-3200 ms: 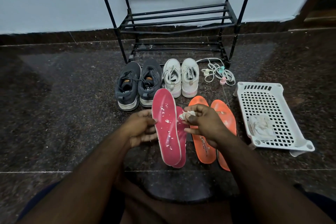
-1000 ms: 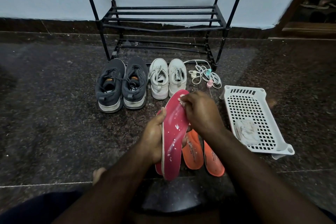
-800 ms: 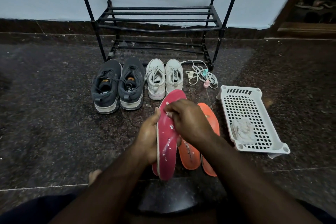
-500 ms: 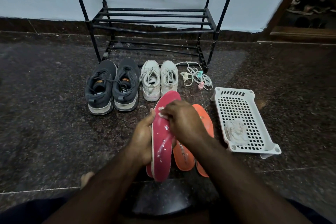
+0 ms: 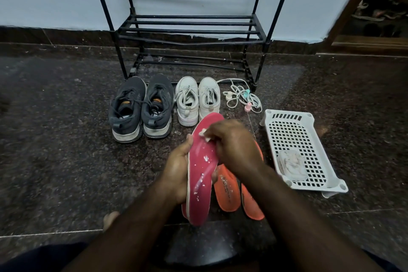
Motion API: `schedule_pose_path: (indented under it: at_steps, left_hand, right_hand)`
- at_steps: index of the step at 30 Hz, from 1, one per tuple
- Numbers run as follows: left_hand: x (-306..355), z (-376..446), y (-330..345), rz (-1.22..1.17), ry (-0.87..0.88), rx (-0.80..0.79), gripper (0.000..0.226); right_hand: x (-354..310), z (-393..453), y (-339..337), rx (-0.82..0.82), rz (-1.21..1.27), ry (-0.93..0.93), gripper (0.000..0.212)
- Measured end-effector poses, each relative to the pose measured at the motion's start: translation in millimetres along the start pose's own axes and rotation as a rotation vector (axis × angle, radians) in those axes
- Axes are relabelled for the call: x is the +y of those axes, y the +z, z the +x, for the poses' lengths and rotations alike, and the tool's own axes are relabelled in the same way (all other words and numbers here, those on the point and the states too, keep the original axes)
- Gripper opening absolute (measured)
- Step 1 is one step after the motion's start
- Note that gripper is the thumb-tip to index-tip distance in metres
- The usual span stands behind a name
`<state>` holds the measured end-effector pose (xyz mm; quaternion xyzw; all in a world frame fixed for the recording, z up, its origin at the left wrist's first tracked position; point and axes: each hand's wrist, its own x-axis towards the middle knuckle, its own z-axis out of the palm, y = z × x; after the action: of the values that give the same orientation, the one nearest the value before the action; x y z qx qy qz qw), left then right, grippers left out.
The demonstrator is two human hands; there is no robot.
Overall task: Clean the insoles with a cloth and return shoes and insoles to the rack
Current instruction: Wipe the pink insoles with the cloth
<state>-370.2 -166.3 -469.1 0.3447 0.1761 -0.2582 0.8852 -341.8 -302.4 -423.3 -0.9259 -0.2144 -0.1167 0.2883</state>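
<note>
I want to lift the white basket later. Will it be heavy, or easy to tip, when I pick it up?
The white basket is probably light: its plastic walls and floor are mostly holes. The crumpled cloth inside adds little weight. It looks low and wide, so it is unlikely to tip, though the cloth may slide toward one end if you tilt it.

The right hand [image 5: 234, 146] is motion-blurred and covers most of the white cloth [image 5: 204, 136], of which only two scraps show. A second pink insole [image 5: 184, 211] is largely hidden behind the held pink insole [image 5: 202, 174]. The rack [image 5: 189, 28] is cut off by the top edge. Lettering on the orange insole [image 5: 227, 190] is too small to read.
</note>
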Motion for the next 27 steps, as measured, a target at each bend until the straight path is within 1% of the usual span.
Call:
schedule_pose_path:
  at_steps: [2,3,7,9,12,13,14,16,19,21,23,25,27]
  left_hand:
    - [0,0,0,0.044,-0.009,-0.029,0.066]
    - [0,-1,2,0.051,-0.015,-0.036,0.067]
    - [0,-1,1,0.005,-0.006,-0.006,0.065]
    - [1,-1,-1,-0.021,-0.012,-0.017,0.064]
    - [2,0,-5,0.025,0.010,-0.036,0.063]
    - [3,-2,-3,0.037,0.006,-0.055,0.065]
    - [3,-2,-3,0.041,0.003,-0.071,0.065]
    - [4,-1,-3,0.037,0.009,-0.073,0.063]
    - [7,-3,1,-0.034,0.004,-0.073,0.063]
    - [8,-2,2,-0.064,0.001,-0.065,0.068]
    - [8,-3,4,-0.054,0.009,-0.049,0.070]
    - [4,0,4,-0.034,-0.009,-0.041,0.066]
    - [3,0,3,0.035,-0.006,-0.030,0.065]
  right_hand:
    - [11,8,-6,0.087,-0.026,0.068,0.028]
    - [13,9,-6,0.086,-0.017,0.072,0.029]
    - [-8,-5,10,-0.069,0.026,-0.040,0.031]
    - [-11,-8,9,-0.085,0.105,-0.063,0.031]
    - [4,2,-2,0.080,0.093,0.028,0.033]
    - [10,5,-6,0.120,0.070,0.063,0.032]
    - [14,7,-7,0.125,0.057,0.083,0.032]
    - [11,6,-3,0.064,0.061,0.072,0.030]
    - [-7,-5,11,-0.057,0.059,-0.038,0.027]
    - [-15,-10,16,-0.105,0.059,-0.109,0.027]
    - [-14,-10,17,-0.125,0.012,-0.147,0.025]
    - [-7,-6,15,-0.076,-0.036,-0.106,0.023]
    - [2,1,11,0.033,-0.045,0.002,0.019]
